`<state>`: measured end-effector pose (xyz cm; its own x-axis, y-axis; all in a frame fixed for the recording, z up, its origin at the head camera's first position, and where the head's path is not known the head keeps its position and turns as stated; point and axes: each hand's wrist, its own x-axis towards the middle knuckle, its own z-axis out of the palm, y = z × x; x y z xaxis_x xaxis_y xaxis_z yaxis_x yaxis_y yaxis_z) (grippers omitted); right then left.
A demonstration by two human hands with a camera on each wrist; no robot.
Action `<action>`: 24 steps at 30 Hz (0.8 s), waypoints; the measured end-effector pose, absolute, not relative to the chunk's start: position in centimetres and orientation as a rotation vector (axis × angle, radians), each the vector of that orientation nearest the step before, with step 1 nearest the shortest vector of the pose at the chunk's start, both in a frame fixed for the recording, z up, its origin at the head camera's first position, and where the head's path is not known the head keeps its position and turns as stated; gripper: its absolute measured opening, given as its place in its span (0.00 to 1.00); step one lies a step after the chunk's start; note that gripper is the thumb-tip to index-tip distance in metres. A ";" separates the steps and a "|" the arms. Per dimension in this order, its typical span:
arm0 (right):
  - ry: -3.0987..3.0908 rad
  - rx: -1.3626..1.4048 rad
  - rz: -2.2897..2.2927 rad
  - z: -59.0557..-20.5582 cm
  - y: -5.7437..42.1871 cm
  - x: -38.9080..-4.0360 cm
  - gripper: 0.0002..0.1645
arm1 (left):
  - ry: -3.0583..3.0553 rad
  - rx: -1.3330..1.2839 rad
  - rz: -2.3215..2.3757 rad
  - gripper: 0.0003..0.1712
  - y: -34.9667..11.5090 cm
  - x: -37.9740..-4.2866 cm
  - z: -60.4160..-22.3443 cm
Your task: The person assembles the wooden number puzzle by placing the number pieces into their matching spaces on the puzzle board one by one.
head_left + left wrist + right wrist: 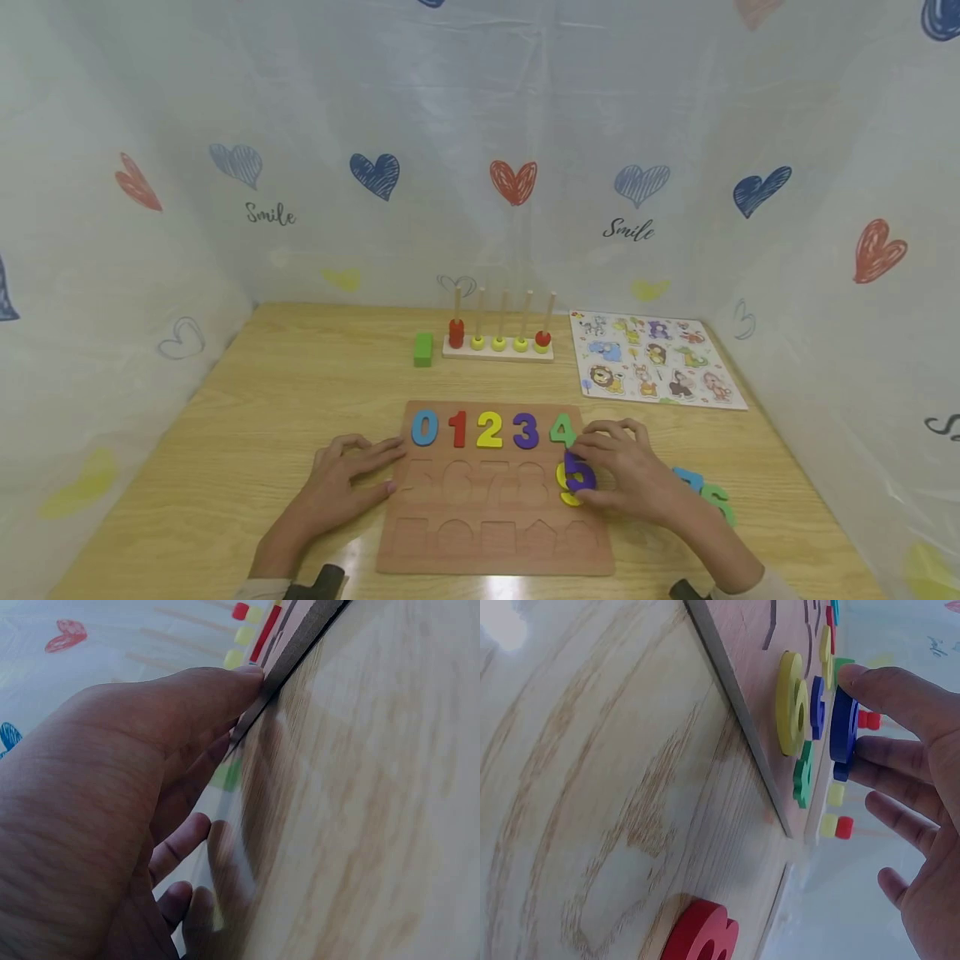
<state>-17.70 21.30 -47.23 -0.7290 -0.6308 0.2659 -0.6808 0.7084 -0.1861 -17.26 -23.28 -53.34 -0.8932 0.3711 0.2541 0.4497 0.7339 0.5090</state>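
A wooden number board [450,536] lies on the table, with 0, 1, 2, 3 and a green 4 [562,429] along its top row. My right hand [633,471] pinches a purple number 5 [579,473] between thumb and fingers, raised over the board's right side. Under it, partly covered, is a yellow number piece [789,705] that looks like a 9. At the board's left edge, my left hand [341,483] touches with thumb and index fingertips, its other fingers loosely bent.
Right of the board lie a blue number piece [688,477], a green one [718,502] and a red one [701,934]. Behind stand a green block [423,350], a peg stacker [498,353] with red and yellow beads, and an animal puzzle board [630,396].
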 end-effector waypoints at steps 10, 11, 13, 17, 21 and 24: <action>-2.715 1.081 0.354 -47.3 20.4 -17.7 0.30 | -2.807 -0.663 -0.879 0.28 -23.3 -17.3 -53.4; -2.719 1.080 0.354 -47.2 20.4 -17.7 0.30 | -2.806 -0.663 -0.879 0.28 -23.3 -17.3 -53.4; -2.719 1.080 0.350 -47.2 20.2 -17.7 0.31 | -2.804 -0.661 -0.876 0.28 -23.3 -17.4 -53.3; -2.703 1.094 0.343 -47.1 19.7 -17.5 0.30 | -2.801 -0.660 -0.865 0.28 -23.3 -17.4 -53.3; -2.675 1.103 0.331 -47.3 19.1 -17.4 0.29 | -2.793 -0.658 -0.854 0.27 -23.4 -17.3 -53.4; -2.650 1.108 0.325 -47.4 18.7 -17.3 0.29 | -2.779 -0.662 -0.866 0.27 -23.3 -17.2 -53.5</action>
